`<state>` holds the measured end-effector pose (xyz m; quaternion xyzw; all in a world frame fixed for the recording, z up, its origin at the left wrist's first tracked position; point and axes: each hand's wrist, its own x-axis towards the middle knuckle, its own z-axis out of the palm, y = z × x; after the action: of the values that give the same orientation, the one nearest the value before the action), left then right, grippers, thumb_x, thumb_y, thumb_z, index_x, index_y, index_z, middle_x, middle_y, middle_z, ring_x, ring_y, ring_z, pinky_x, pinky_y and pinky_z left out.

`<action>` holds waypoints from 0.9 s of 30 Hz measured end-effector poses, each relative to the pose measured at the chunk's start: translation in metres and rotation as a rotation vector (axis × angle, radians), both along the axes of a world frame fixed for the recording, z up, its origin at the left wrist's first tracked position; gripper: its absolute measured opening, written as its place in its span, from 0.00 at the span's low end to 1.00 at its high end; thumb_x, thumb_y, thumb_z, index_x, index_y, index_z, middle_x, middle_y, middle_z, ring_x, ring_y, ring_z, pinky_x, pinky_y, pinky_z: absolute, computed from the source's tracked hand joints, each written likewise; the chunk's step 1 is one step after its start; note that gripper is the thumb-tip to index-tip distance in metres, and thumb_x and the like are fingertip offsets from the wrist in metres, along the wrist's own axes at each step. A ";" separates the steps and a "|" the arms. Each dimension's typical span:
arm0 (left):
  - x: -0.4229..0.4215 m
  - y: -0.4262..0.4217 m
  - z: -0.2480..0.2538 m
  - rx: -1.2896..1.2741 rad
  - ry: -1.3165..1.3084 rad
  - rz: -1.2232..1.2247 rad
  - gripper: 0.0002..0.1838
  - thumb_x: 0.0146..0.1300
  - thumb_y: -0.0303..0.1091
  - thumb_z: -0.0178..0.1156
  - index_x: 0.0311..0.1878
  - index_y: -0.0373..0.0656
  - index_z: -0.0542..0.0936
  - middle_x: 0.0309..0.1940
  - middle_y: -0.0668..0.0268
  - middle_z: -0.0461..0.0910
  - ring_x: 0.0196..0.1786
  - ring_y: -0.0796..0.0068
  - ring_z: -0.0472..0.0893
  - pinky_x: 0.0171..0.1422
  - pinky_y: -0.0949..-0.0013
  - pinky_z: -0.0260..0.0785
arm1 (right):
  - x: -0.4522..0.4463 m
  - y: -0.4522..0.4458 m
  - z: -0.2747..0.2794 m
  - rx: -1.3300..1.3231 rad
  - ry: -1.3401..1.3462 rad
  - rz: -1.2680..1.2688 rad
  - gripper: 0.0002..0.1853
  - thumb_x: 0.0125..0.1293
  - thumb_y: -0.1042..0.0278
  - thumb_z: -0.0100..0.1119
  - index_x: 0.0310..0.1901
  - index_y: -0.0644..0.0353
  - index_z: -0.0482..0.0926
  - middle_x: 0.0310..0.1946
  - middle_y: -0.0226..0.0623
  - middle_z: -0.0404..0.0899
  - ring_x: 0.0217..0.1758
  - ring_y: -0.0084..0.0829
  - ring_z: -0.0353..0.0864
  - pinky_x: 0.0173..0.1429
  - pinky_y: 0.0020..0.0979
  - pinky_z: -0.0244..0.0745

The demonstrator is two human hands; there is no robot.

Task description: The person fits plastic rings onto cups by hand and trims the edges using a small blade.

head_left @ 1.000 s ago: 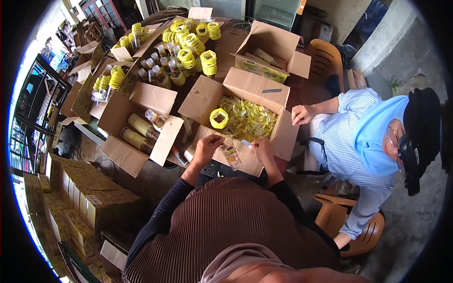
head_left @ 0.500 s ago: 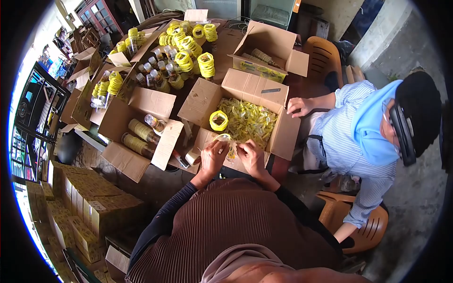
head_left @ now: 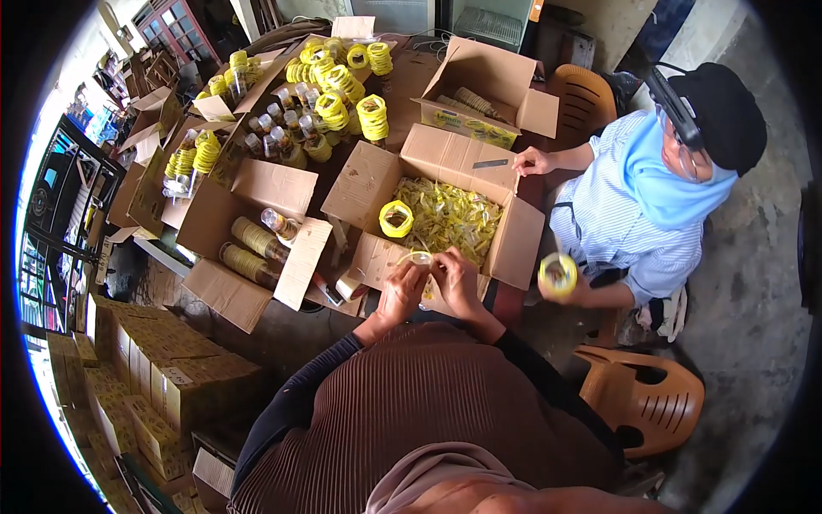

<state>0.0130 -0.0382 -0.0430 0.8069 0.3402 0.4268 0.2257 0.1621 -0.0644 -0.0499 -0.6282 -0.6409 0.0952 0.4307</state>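
Note:
My left hand and my right hand are close together at the near edge of an open carton. Both have their fingers closed on a small clear plastic packet, and a thin pale-yellow loop shows at its top between them. Inside the carton lie many yellow-and-clear packets. A roll of yellow rings stands on them at the left. The lower part of the packet in my hands is partly hidden by my fingers.
A co-worker at the right touches the carton's flap and holds a yellow-ringed roll. Left are a carton of jars and several yellow-ringed jars. Stacked cartons stand lower left; an orange chair is lower right.
My hands have come together around the packet, which was stretched out between them. The co-worker has straightened and brought up a yellow-ringed roll in the lower hand; the other hand moved up along the carton.

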 end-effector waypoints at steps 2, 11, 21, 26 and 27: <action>-0.003 0.005 0.002 -0.007 0.003 -0.004 0.06 0.57 0.22 0.63 0.38 0.37 0.79 0.31 0.55 0.80 0.34 0.53 0.81 0.37 0.58 0.74 | 0.002 0.003 -0.007 0.024 0.057 -0.027 0.06 0.55 0.76 0.65 0.35 0.63 0.81 0.28 0.41 0.77 0.31 0.40 0.80 0.34 0.35 0.73; -0.003 0.009 -0.002 0.007 -0.027 0.049 0.05 0.58 0.22 0.62 0.38 0.38 0.80 0.29 0.55 0.77 0.32 0.52 0.78 0.36 0.56 0.71 | -0.002 -0.009 0.005 0.044 0.060 -0.025 0.04 0.54 0.75 0.65 0.29 0.62 0.78 0.26 0.39 0.73 0.29 0.41 0.78 0.33 0.38 0.72; -0.002 0.004 -0.008 -0.012 -0.011 -0.102 0.05 0.58 0.21 0.60 0.38 0.38 0.79 0.29 0.56 0.77 0.35 0.53 0.79 0.39 0.57 0.71 | 0.013 0.004 -0.030 -0.167 0.073 -0.033 0.05 0.55 0.70 0.63 0.32 0.61 0.80 0.29 0.42 0.76 0.34 0.44 0.79 0.37 0.39 0.72; -0.007 0.015 -0.004 -0.021 0.017 -0.045 0.06 0.57 0.21 0.61 0.38 0.38 0.80 0.31 0.57 0.79 0.38 0.54 0.80 0.49 0.56 0.73 | 0.036 0.001 -0.062 -0.568 0.401 0.034 0.08 0.51 0.70 0.70 0.33 0.58 0.82 0.31 0.41 0.79 0.33 0.41 0.80 0.40 0.39 0.73; -0.009 0.019 -0.003 0.018 0.042 -0.059 0.06 0.57 0.22 0.62 0.38 0.39 0.80 0.33 0.59 0.81 0.40 0.57 0.81 0.54 0.55 0.73 | 0.035 -0.005 -0.064 -0.465 0.365 -0.003 0.10 0.52 0.70 0.71 0.35 0.62 0.81 0.25 0.40 0.79 0.30 0.38 0.79 0.37 0.37 0.71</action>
<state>0.0036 -0.0195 -0.0456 0.8273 0.3172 0.4061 0.2236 0.1969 -0.0695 -0.1143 -0.6834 -0.5129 0.3505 0.3835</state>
